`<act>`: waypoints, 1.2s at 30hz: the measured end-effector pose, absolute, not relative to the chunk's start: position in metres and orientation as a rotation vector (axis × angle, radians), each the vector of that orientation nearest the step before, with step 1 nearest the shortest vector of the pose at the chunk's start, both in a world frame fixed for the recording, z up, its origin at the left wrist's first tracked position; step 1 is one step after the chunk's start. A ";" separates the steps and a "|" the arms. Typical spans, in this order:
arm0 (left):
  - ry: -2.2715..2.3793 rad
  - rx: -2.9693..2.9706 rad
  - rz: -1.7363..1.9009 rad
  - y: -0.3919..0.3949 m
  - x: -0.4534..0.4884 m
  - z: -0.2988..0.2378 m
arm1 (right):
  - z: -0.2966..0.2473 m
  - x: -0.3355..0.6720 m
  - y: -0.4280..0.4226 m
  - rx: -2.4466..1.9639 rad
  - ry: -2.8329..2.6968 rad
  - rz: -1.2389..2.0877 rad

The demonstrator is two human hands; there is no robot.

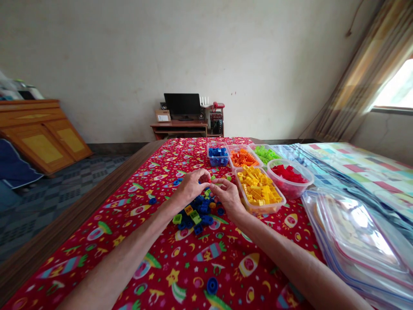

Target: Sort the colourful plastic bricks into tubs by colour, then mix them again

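My left hand (192, 186) and my right hand (227, 196) meet over a mixed pile of toy bricks. Their fingertips are pinched together around a small red brick (209, 181); a bit of green shows beside it. Fingers partly hide both pieces. Below the hands lie mostly blue bricks (204, 207), with some green bricks (195, 216) and a few yellow-orange ones (188, 209) among them. Just right of my right hand stands a clear tub (265, 210) of yellow bricks. A round blue piece (212, 285) lies alone nearer to me.
Behind and right stand tubs of blue bricks (218, 156), orange bricks (244, 158), green bricks (266, 153) and red bricks (289, 173). Clear plastic lids (358, 232) are stacked at the right. A red patterned cloth (155, 284) covers the surface. A monitor (182, 104) stands by the wall.
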State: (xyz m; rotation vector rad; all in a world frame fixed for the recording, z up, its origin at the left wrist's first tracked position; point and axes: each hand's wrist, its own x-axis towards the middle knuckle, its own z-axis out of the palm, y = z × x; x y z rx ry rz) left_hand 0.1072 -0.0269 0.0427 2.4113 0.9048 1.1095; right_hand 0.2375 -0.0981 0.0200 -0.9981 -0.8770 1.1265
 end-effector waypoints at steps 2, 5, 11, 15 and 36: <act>0.890 2.450 1.106 -0.029 0.109 0.043 | 0.018 0.239 -0.097 -1.022 -0.906 1.109; 0.850 2.511 1.097 -0.032 0.111 0.043 | 0.015 0.241 -0.095 -1.034 -0.946 1.099; 0.797 2.574 1.051 -0.035 0.112 0.046 | 0.009 0.242 -0.094 -1.022 -0.974 1.050; 0.792 2.520 1.080 -0.032 0.109 0.049 | 0.017 0.242 -0.095 -0.943 -0.863 1.138; 0.697 2.477 0.995 -0.022 0.102 0.045 | 0.020 0.242 -0.096 -0.792 -0.644 1.396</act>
